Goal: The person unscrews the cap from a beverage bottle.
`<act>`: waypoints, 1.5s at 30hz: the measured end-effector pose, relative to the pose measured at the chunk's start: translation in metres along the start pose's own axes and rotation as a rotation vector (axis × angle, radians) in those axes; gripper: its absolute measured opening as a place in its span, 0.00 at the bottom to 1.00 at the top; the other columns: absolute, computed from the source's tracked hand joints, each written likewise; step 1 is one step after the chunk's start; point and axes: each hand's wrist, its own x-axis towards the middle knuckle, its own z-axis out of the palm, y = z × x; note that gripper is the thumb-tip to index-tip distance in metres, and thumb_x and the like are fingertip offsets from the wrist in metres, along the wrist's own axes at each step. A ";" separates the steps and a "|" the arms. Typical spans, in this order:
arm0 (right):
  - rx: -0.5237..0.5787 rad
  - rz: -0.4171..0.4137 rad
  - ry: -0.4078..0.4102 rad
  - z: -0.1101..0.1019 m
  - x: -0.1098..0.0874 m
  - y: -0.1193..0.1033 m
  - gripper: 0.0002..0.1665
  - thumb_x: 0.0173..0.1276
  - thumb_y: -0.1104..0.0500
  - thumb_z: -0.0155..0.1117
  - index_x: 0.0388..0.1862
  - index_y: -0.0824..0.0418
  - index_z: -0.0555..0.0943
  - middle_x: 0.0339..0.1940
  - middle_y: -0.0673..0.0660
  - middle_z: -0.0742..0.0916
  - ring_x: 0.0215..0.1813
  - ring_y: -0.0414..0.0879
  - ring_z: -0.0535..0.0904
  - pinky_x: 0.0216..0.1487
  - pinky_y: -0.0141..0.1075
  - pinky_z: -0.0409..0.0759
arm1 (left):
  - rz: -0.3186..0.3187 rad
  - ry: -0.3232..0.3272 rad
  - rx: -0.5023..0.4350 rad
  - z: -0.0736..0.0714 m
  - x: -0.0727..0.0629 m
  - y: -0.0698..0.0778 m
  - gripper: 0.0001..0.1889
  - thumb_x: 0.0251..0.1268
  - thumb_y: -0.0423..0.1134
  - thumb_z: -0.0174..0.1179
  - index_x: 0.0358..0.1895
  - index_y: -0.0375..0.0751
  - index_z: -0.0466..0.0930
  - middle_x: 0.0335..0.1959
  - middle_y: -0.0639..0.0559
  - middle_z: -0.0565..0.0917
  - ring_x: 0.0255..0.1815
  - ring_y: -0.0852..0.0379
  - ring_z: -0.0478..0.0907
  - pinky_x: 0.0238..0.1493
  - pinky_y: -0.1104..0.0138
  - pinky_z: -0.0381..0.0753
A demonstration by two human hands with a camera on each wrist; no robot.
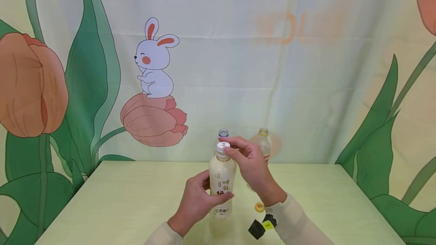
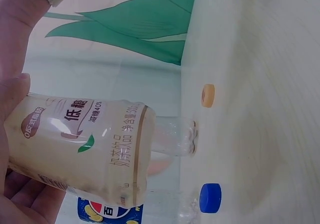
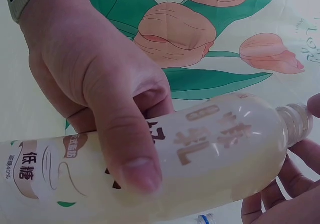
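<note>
My left hand (image 1: pixel 201 199) grips the body of a milk tea bottle (image 1: pixel 223 179), fingers behind it and thumb across its front. The bottle stands nearly upright, cloudy cream-coloured, with printed lettering. In the left wrist view its base hangs away from the tabletop. At its top, my right hand (image 1: pixel 250 162) pinches the white cap (image 1: pixel 223 147) between thumb and fingers. In the right wrist view, the right fingers (image 3: pixel 300 169) reach around the bottle's neck (image 3: pixel 296 124), and the left thumb (image 3: pixel 132 154) lies along its side.
Behind stand two uncapped clear bottles, one with a blue neck ring (image 1: pixel 223 133), the other with a yellow one (image 1: pixel 263 133). An orange-yellow cap (image 1: pixel 259 207) and a blue cap (image 2: pixel 210 198) lie on the table (image 1: pixel 136 199). Black blocks (image 1: pixel 257 229) show beside my right cuff.
</note>
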 end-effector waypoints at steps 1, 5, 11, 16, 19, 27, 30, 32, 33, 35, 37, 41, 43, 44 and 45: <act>0.002 -0.001 -0.002 0.000 0.000 0.000 0.19 0.76 0.62 0.59 0.62 0.67 0.81 0.59 0.65 0.84 0.53 0.40 0.84 0.57 0.37 0.83 | 0.001 0.001 0.000 0.000 0.000 0.000 0.26 0.45 0.43 0.83 0.50 0.53 0.84 0.44 0.58 0.89 0.43 0.59 0.88 0.49 0.68 0.88; -0.002 0.001 -0.007 0.000 0.000 0.000 0.21 0.76 0.63 0.59 0.65 0.66 0.80 0.57 0.66 0.84 0.52 0.41 0.82 0.55 0.34 0.83 | 0.008 0.004 -0.004 0.000 0.000 0.000 0.26 0.45 0.43 0.83 0.50 0.53 0.84 0.44 0.58 0.89 0.43 0.59 0.88 0.49 0.67 0.88; -0.028 0.050 0.049 -0.001 0.001 -0.004 0.19 0.74 0.57 0.65 0.61 0.61 0.82 0.52 0.59 0.86 0.52 0.45 0.82 0.54 0.34 0.83 | 0.006 0.000 -0.008 0.000 0.000 -0.001 0.25 0.45 0.43 0.84 0.49 0.54 0.84 0.43 0.59 0.89 0.42 0.59 0.88 0.49 0.65 0.88; -0.113 0.137 0.174 -0.001 0.005 -0.011 0.20 0.60 0.50 0.80 0.46 0.58 0.85 0.42 0.56 0.88 0.43 0.50 0.84 0.45 0.36 0.85 | 0.003 0.000 0.007 0.000 0.000 -0.002 0.25 0.46 0.44 0.83 0.50 0.54 0.84 0.44 0.59 0.89 0.43 0.59 0.88 0.49 0.65 0.88; -0.159 0.154 0.179 -0.001 0.007 -0.014 0.21 0.53 0.49 0.84 0.41 0.56 0.85 0.36 0.55 0.88 0.38 0.51 0.84 0.40 0.38 0.85 | 0.007 0.001 0.015 -0.001 0.001 -0.002 0.25 0.46 0.43 0.83 0.50 0.54 0.84 0.44 0.59 0.89 0.43 0.59 0.88 0.49 0.67 0.88; -0.152 0.116 0.119 0.000 0.008 -0.018 0.16 0.54 0.53 0.84 0.40 0.55 0.89 0.35 0.55 0.90 0.35 0.50 0.85 0.37 0.36 0.85 | -0.007 -0.006 0.035 -0.003 0.001 -0.004 0.27 0.47 0.48 0.83 0.52 0.54 0.84 0.46 0.58 0.89 0.44 0.59 0.87 0.51 0.66 0.88; -0.140 0.093 0.084 0.000 0.008 -0.017 0.16 0.58 0.55 0.82 0.45 0.54 0.90 0.38 0.55 0.91 0.38 0.50 0.85 0.38 0.35 0.85 | -0.014 -0.009 0.039 -0.005 0.001 -0.005 0.27 0.47 0.48 0.82 0.53 0.53 0.84 0.47 0.57 0.89 0.45 0.58 0.87 0.52 0.62 0.88; -0.136 0.082 0.063 -0.001 0.008 -0.015 0.17 0.60 0.57 0.80 0.48 0.55 0.90 0.41 0.55 0.91 0.40 0.50 0.85 0.39 0.34 0.85 | -0.017 -0.014 0.038 -0.007 0.001 -0.006 0.27 0.48 0.48 0.82 0.54 0.52 0.83 0.47 0.56 0.89 0.46 0.58 0.87 0.52 0.62 0.88; -0.134 0.079 0.054 -0.001 0.009 -0.014 0.17 0.61 0.57 0.80 0.50 0.55 0.90 0.42 0.55 0.91 0.41 0.49 0.85 0.39 0.34 0.85 | -0.019 -0.016 0.033 -0.007 0.001 -0.006 0.27 0.48 0.47 0.82 0.54 0.52 0.83 0.47 0.56 0.89 0.46 0.58 0.87 0.52 0.62 0.88; -0.135 0.068 0.044 -0.001 0.009 -0.012 0.18 0.62 0.58 0.79 0.51 0.56 0.89 0.42 0.55 0.90 0.41 0.49 0.84 0.39 0.33 0.84 | -0.020 -0.020 0.034 -0.008 0.001 -0.006 0.28 0.48 0.47 0.82 0.54 0.52 0.83 0.48 0.56 0.89 0.46 0.58 0.87 0.51 0.63 0.88; -0.129 0.050 0.046 -0.001 0.010 -0.011 0.18 0.62 0.59 0.78 0.52 0.57 0.89 0.42 0.56 0.90 0.41 0.48 0.84 0.39 0.32 0.84 | -0.024 -0.021 0.034 -0.010 0.001 -0.007 0.28 0.48 0.46 0.82 0.54 0.52 0.83 0.47 0.56 0.89 0.45 0.58 0.87 0.51 0.65 0.88; -0.116 0.008 0.059 -0.001 0.012 -0.006 0.18 0.62 0.60 0.78 0.52 0.60 0.88 0.42 0.59 0.91 0.40 0.47 0.84 0.38 0.32 0.84 | -0.033 -0.006 0.057 -0.014 0.001 -0.013 0.27 0.47 0.46 0.83 0.53 0.51 0.83 0.46 0.56 0.89 0.44 0.58 0.87 0.50 0.67 0.88; -0.116 0.002 0.057 -0.001 0.013 -0.003 0.18 0.62 0.61 0.78 0.51 0.60 0.88 0.42 0.60 0.91 0.40 0.47 0.85 0.38 0.32 0.85 | -0.039 0.013 0.065 -0.018 0.003 -0.018 0.26 0.47 0.44 0.83 0.52 0.50 0.83 0.45 0.56 0.89 0.44 0.58 0.86 0.49 0.67 0.88; -0.119 0.004 0.052 -0.001 0.013 -0.001 0.17 0.62 0.60 0.78 0.51 0.60 0.88 0.42 0.59 0.91 0.40 0.47 0.85 0.39 0.32 0.85 | -0.044 0.025 0.071 -0.021 0.004 -0.021 0.26 0.48 0.43 0.83 0.52 0.50 0.83 0.45 0.55 0.89 0.44 0.58 0.86 0.49 0.67 0.88; -0.120 0.006 0.045 0.000 0.013 0.002 0.17 0.62 0.61 0.78 0.50 0.60 0.88 0.42 0.59 0.91 0.41 0.47 0.85 0.40 0.32 0.85 | -0.048 0.038 0.071 -0.024 0.005 -0.023 0.26 0.48 0.42 0.82 0.52 0.49 0.83 0.45 0.54 0.89 0.44 0.57 0.86 0.49 0.66 0.88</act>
